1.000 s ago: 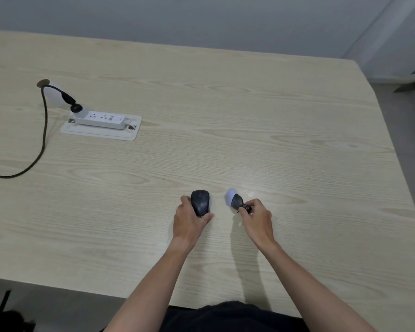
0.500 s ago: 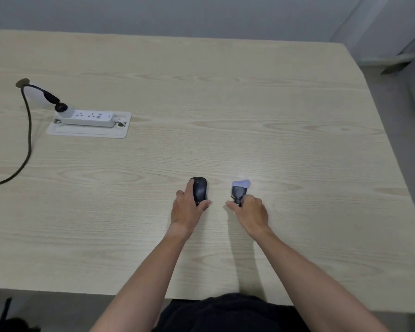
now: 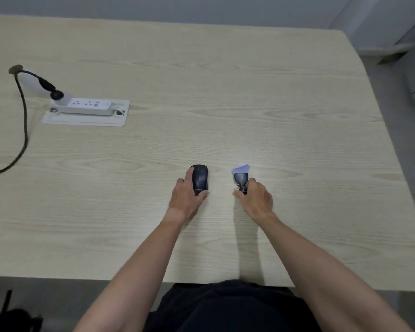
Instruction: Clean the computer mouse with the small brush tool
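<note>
A black computer mouse [image 3: 199,178] rests on the light wooden table [image 3: 225,92], a little in front of me. My left hand [image 3: 186,197] grips it from the left side, thumb and fingers around its body. To the right, my right hand [image 3: 255,198] is closed on the handle of a small brush [image 3: 241,176], a black flared head with pale bluish-white bristles pointing away from me. Brush and mouse are apart, with a gap of bare table between them.
A white power strip [image 3: 86,106] sits on a white plate at the far left, with a dark cable [image 3: 23,121] curving off the left edge. The table's right edge drops to a grey floor. The near edge lies under my forearms.
The brush head has turned from pointing left toward the mouse to pointing straight away from me. My left hand has kept its hold on the mouse. My head view shifted slightly.
</note>
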Available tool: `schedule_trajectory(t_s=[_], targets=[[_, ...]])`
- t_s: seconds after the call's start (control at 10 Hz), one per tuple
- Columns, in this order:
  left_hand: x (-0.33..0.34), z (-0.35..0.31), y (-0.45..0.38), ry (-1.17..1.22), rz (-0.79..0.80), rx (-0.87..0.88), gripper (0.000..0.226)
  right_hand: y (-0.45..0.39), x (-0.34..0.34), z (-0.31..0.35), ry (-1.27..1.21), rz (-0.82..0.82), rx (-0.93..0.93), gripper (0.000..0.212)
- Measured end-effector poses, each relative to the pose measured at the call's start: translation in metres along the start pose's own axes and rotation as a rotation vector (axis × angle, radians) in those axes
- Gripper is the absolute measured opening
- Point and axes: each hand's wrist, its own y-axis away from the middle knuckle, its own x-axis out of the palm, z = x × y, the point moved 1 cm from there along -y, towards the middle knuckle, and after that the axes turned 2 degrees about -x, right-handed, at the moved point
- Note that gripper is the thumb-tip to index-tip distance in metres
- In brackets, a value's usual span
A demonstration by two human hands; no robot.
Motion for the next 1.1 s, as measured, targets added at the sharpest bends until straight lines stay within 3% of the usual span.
schedule_trajectory(t_s=[0.4,0.6,0.8,0.9,1.1], targets=[[0.004,0.006,0.002,-0.016,-0.01,0.011,0.101,0.003,0.0,-0.006,0.051,0.002,0.003,0.037],[0.008,0.008,0.003,-0.049,-0.023,0.012,0.096,0.003,-0.004,-0.011,0.048,0.016,0.008,0.037],[0.016,0.009,0.022,-0.409,-0.154,0.011,0.077,0.009,-0.009,-0.015,0.015,0.037,-0.016,0.044],[0.025,0.025,0.032,-0.502,-0.181,0.081,0.08,0.013,-0.011,-0.023,0.031,0.051,-0.052,0.049],[0.032,0.037,0.029,-0.622,-0.009,0.102,0.089,0.016,-0.011,-0.029,-0.077,0.038,-0.05,0.06]])
